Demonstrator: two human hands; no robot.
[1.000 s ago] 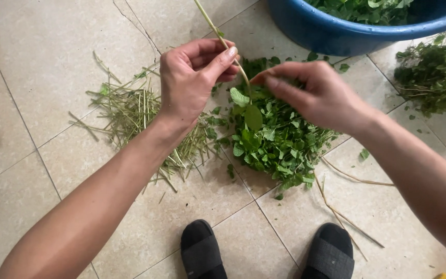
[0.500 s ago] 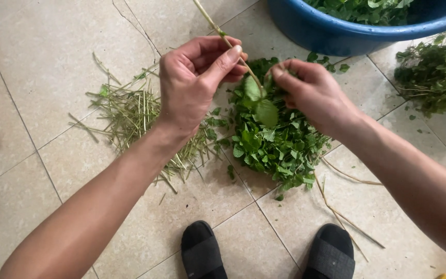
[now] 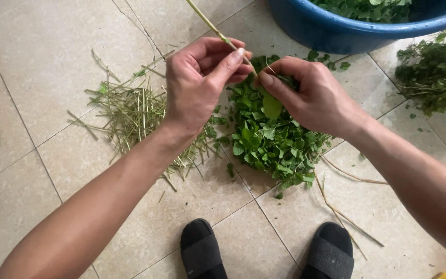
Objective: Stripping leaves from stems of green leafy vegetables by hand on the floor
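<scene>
Home tiled floor [image 3: 37, 67], blue basin [image 3: 336, 36]

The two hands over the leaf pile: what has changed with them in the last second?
The right hand has slid along the thin stem toward the left hand, so the fingertips now nearly meet; a plucked leaf hangs under the right fingers. The left hand keeps its pinch on the stem. The leaf pile, the stripped stalks and the blue basin stayed put.
</scene>
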